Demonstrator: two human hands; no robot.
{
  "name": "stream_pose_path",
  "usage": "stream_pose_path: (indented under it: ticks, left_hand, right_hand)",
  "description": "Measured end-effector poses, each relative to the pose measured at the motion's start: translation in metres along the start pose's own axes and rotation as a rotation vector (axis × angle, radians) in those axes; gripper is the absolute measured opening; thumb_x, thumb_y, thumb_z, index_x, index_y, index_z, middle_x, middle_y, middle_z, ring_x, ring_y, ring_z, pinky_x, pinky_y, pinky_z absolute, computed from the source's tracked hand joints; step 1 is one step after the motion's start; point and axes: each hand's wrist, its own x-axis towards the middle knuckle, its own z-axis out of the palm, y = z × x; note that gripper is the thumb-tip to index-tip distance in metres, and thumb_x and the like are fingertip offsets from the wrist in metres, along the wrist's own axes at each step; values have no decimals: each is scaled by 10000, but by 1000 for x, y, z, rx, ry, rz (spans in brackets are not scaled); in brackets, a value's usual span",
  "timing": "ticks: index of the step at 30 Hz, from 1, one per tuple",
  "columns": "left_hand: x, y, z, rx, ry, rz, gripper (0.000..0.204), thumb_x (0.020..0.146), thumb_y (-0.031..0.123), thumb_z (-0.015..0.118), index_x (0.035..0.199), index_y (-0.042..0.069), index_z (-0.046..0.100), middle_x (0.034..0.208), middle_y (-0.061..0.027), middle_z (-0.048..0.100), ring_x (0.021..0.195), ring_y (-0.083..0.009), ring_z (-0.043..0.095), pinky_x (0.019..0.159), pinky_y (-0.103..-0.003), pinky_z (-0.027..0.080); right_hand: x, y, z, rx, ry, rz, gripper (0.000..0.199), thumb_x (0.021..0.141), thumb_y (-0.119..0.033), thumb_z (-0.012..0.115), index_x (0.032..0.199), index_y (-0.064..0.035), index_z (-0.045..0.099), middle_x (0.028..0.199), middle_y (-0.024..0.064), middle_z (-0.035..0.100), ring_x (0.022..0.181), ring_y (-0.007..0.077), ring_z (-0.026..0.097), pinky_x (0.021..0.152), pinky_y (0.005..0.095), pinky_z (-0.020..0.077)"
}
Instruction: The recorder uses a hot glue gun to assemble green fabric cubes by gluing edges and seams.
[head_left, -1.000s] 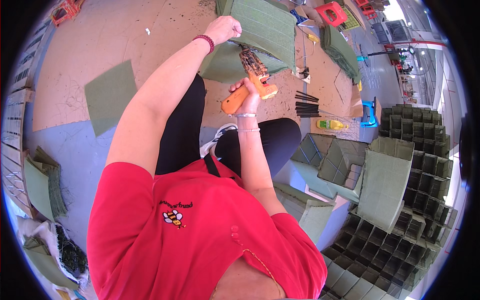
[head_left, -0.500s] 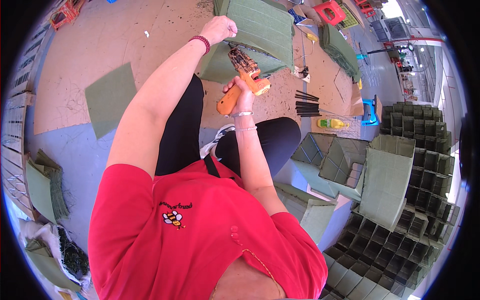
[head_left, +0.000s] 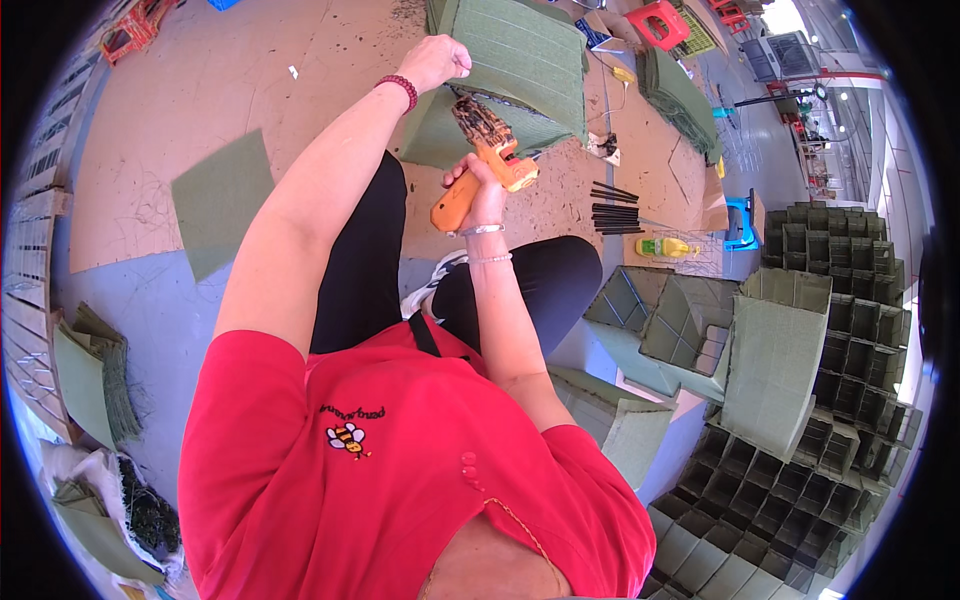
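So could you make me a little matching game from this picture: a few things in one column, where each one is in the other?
Things:
1. orange glue gun
2. green felt box
3. yellow bottle
4. black glue sticks

Places:
A. under the left hand
B. in a loose bunch on the floor
C. lying on its side on the floor
D. in the right hand

Pairs: 1-D, 2-A, 3-C, 4-B

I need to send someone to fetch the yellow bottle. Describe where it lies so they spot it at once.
Start at the big sheet of brown cardboard spread on the floor ahead of the seated person. Go to its right-hand edge, just past the bundle of black sticks. The yellow bottle lies there on its side, the only bright yellow thing among the green felt boxes.
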Motion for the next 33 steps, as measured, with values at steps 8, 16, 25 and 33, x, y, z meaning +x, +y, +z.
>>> stream_pose_path:
  ticks: [8, 16, 25, 33]
  left_hand:
    - [8, 9, -2, -38, -30, 274, 81, 723, 122, 645, 789, 76, 657, 765, -98, 643, 745, -238, 617, 677, -352, 475]
    - [-28, 6, -30, 238, -56, 392, 66, 651, 19, 638, 706, 50, 619, 683, -128, 581, 668, -301, 578, 611, -387, 453]
    - [-27, 36, -26, 387, -75, 467, 62, 663, 28, 625, 713, 43, 592, 722, -111, 533, 749, -297, 554, 643, -387, 452]
    - [-34, 48, -22, 392, -94, 397, 60, 683, 23, 641, 740, 30, 621, 716, -103, 537, 713, -281, 543, 613, -366, 442]
  right_hand:
    - [-26, -77, -33, -49, -85, -62, 117, 795, -98, 547, 854, -3, 513, 671, 83, 528, 615, 214, 555, 580, 339, 478]
    - [-33, -195, -107, 102, -274, -370, 343, 731, -184, 644, 974, 34, 537, 960, 169, 587, 962, 350, 585, 835, 435, 496]
    - [-3, -121, -277, 404, 195, -245, 373, 764, -74, 636, 1105, -43, 490, 1025, 136, 582, 990, 315, 572, 910, 463, 448]
    - [29, 30, -406, 492, 376, 25, 268, 797, -132, 610, 1019, 0, 539, 990, 140, 611, 979, 313, 579, 896, 463, 438]
